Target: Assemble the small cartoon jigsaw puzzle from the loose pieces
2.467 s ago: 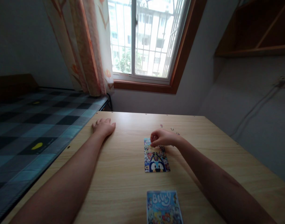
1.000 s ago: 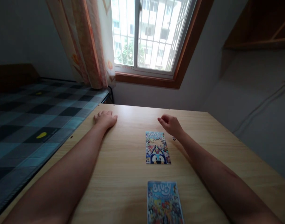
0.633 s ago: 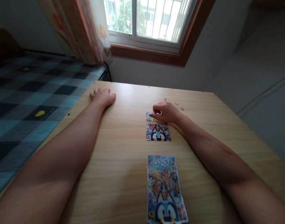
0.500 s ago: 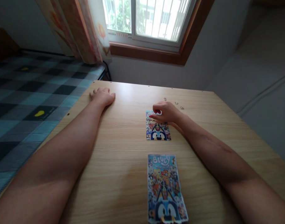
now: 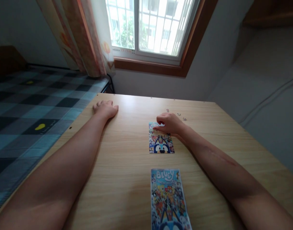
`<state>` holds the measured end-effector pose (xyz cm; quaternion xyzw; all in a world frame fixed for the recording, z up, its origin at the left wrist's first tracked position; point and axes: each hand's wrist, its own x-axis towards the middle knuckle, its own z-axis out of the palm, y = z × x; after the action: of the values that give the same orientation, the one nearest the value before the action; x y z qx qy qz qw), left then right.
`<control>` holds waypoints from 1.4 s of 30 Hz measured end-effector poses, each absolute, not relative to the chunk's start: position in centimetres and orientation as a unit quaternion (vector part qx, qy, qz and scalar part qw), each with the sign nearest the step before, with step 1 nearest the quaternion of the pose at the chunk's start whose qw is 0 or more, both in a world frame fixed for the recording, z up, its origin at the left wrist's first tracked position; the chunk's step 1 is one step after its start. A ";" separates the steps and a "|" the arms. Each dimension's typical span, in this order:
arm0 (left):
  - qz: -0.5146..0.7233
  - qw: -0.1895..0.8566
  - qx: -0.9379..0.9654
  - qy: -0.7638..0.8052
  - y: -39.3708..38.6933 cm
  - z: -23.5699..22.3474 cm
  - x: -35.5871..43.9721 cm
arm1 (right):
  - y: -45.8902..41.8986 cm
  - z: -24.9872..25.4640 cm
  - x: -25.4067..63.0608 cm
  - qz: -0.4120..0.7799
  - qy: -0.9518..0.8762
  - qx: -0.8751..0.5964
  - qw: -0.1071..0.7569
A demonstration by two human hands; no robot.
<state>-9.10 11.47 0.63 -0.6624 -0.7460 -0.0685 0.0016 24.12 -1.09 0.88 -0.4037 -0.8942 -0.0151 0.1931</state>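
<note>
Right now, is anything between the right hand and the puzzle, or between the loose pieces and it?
Nothing visible separates the right hand from the puzzle; that hand, over its upper right, stands partly between it and the loose pieces.

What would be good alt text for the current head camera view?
A right hand reaches over a small Bluey jigsaw puzzle, three loose pieces beyond it. The left hand rests on the wooden table; a matching Bluey picture lies nearer.
</note>
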 end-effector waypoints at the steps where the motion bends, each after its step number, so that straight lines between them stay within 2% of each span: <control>1: -0.068 0.003 -0.662 -0.746 11.4 0.6 -9.1 | -1.1 0.8 24.1 -0.019 -0.897 -0.398 0.192; 5: -0.069 0.005 -0.663 -0.745 11.5 0.5 -9.3 | -1.1 1.0 24.1 -0.049 -0.888 -0.389 0.239; 12: -0.067 0.002 -0.664 -0.745 11.5 0.8 -9.4 | 0.1 2.6 28.3 -0.174 -0.715 -0.493 0.464; 14: -0.070 0.004 -0.666 -0.743 11.5 0.8 -9.4 | 0.8 2.3 30.5 -0.201 -0.648 -0.539 0.498; 18: -0.071 0.005 -0.665 -0.744 11.4 0.9 -9.5 | 1.8 0.0 34.6 -0.218 -0.603 -0.603 0.476; 23: -0.064 0.005 -0.665 -0.744 11.4 1.1 -9.5 | 2.6 -2.1 37.0 -0.166 -0.567 -0.683 0.429; 29: -0.069 0.003 -0.659 -0.749 11.6 0.9 -9.6 | 3.5 -3.0 37.6 -0.101 -0.560 -0.702 0.429; 36: -0.074 0.004 -0.663 -0.745 11.6 0.7 -9.7 | 4.5 -4.7 38.5 0.054 -0.504 -0.753 0.420; 42: -0.068 0.004 -0.661 -0.748 11.7 0.8 -9.7 | 4.6 -4.7 38.2 0.083 -0.527 -0.746 0.399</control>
<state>-9.73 11.68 0.78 -0.6606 -0.7477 -0.0677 0.0036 38.23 4.58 -4.71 -0.7459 -0.5271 0.0827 0.3987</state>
